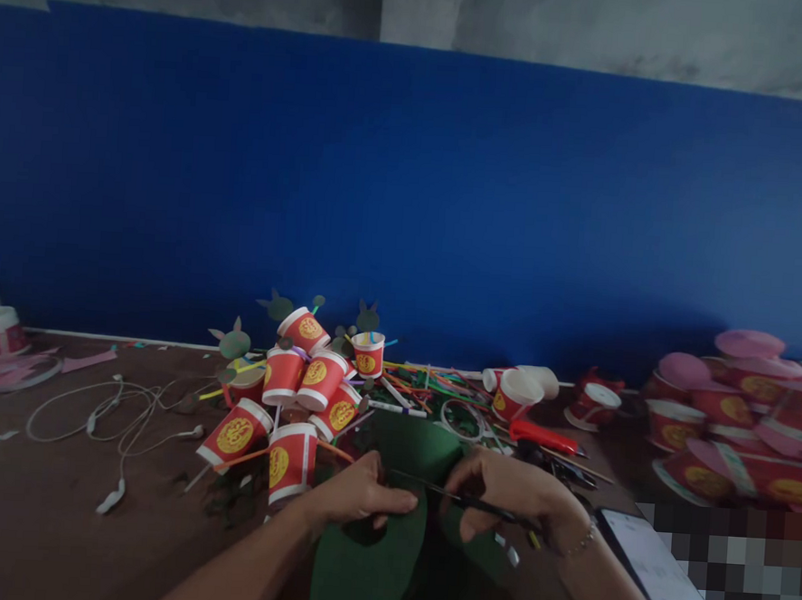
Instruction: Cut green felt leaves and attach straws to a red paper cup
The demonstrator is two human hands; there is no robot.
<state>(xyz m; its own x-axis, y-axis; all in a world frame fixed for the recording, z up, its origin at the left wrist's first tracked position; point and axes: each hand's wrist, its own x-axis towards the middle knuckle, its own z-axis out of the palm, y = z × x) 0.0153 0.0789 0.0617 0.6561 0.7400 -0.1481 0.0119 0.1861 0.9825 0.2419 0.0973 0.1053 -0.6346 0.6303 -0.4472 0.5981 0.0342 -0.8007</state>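
Observation:
My left hand (pixel 365 495) is closed on a sheet of dark green paper (pixel 365 574), thumb on top. The sheet has a curved right edge and hangs down toward me. My right hand (pixel 508 489) grips a pair of scissors (pixel 453 495), its thin blades pointing left toward the left hand and lying across the green paper. The handles are mostly hidden by the fingers. More dark green paper (pixel 412 438) lies just beyond both hands. Close to my left forearm stand several red-and-white paper cups (pixel 292 461), with coloured sticks and green rabbit-shaped cutouts (pixel 235 340) attached.
Earphones (pixel 114 495) lie tangled at left. Behind my hands are coloured sticks (pixel 423 383), a tape roll (pixel 462 420), loose cups (pixel 518 393) and a red tool (pixel 546 436). A phone (pixel 656 565) sits at right, near stacked cups with pink discs (pixel 748 344). A blue wall (pixel 408 183) closes the back.

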